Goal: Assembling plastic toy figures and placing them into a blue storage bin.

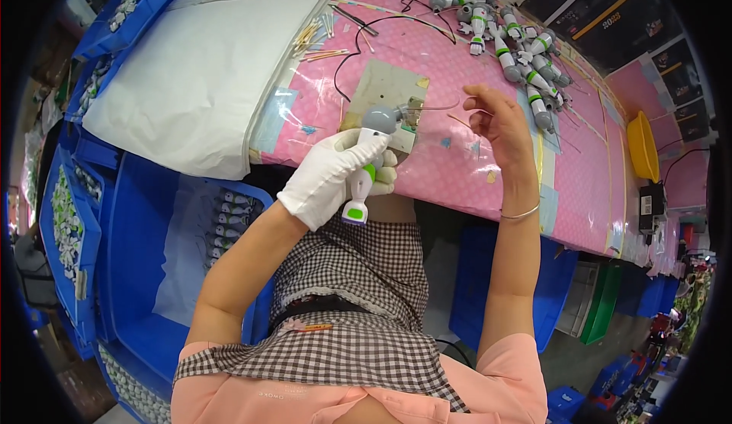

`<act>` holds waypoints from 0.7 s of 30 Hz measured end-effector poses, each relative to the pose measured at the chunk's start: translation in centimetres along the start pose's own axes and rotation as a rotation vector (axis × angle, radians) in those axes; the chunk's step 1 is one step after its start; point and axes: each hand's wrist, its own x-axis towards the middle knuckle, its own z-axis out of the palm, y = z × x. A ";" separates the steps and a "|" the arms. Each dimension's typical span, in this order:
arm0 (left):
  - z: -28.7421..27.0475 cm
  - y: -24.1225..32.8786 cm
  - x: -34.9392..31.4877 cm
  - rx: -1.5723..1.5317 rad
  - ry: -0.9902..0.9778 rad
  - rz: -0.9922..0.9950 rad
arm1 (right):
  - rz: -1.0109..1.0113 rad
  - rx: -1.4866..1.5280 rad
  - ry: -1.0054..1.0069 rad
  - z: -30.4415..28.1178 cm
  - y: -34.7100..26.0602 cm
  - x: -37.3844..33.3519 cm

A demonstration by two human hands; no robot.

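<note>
My left hand (339, 166), in a white glove, is closed round a white toy-like part (356, 187) with a grey rounded head and green bands. Its grey head points up and away from me, and its flared white foot hangs below my fingers. From the head a thin wire (435, 108) sticks out to the right. My bare right hand (497, 123) is raised over the pink table, fingers curled, apart from the part. A thin brownish stick (459, 120) shows at its fingertips; its other end is hidden. Beneath the part lies a grey metal plate (379, 82).
Similar grey, white and green parts (526, 62) are heaped at the back right of the pink table (450, 172). Cotton swabs (309, 35) lie beside white sheets (198, 65) at left. Blue bins (137, 256) with more parts stand left. A yellow basin (642, 147) is far right.
</note>
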 end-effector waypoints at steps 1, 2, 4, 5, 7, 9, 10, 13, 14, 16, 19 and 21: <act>0.1 0.0 -0.4 0.005 -0.007 0.000 | -0.006 0.002 0.005 -0.8 0.7 0.3; 0.2 -0.1 -0.8 -0.067 0.021 -0.024 | -0.145 -0.374 0.080 -1.5 1.5 0.7; 0.6 -0.3 -1.6 -0.177 0.073 -0.037 | -0.602 -1.185 0.255 -1.9 4.1 0.7; 0.8 -0.6 -1.6 -0.176 0.076 -0.036 | -0.604 -1.183 0.253 -2.0 4.7 0.6; 0.4 -1.5 -1.3 -0.139 0.024 0.010 | -0.610 -1.331 0.342 -1.0 5.5 0.6; 0.3 -1.8 -1.5 -0.173 0.000 -0.039 | -0.594 -1.031 0.392 0.2 5.2 -1.2; 0.4 -1.8 -1.6 -0.147 0.035 -0.042 | -0.560 -0.737 0.439 1.1 4.6 -2.7; 0.6 -2.2 -1.6 -0.102 0.095 -0.021 | -0.646 -0.485 0.381 6.1 3.9 -7.2; 0.7 -2.4 -1.4 -0.084 0.109 -0.010 | -0.743 -0.522 0.267 7.5 3.7 -8.1; 1.0 -3.0 -1.2 -0.078 0.113 0.032 | -0.872 -0.536 0.109 9.2 4.3 -8.5; 1.3 -3.5 -0.9 -0.069 0.137 0.089 | -0.919 -0.553 0.118 10.0 5.0 -7.7; 1.7 -3.4 -0.9 -0.054 0.142 0.115 | -0.933 -0.594 0.175 10.3 5.0 -7.6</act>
